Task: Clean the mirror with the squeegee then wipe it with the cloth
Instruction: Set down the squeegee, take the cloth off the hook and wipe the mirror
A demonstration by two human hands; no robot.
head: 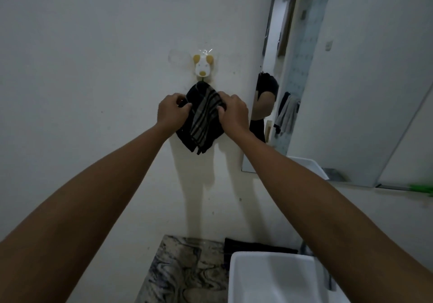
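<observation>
Both arms reach forward and up to the white wall, where a dark striped cloth (pixel 203 117) hangs from a small dog-shaped hook (pixel 203 66) stuck to the wall. The left hand (pixel 170 111) has its grip closed on the cloth's left edge, fingers curled into the fabric, and the right hand (pixel 233 112) has its grip pinched on the right edge, thumb pressing the cloth from the front. The cloth droops between and below the two hands, its top corner just beneath the hook; whether it is looped over the hook cannot be told. To the right, the mirror (pixel 316 87) is mounted on the wall, well apart from the cloth, and reflects an arm and hanging towels. Below it, at the far right edge, a blurred green object (pixel 421 188) lies on a ledge; what it is cannot be told. At the bottom, a marbled tabletop (pixel 182 270) carries a white basin (pixel 269 279), with a dark folded item (pixel 255 246) just behind the basin.
</observation>
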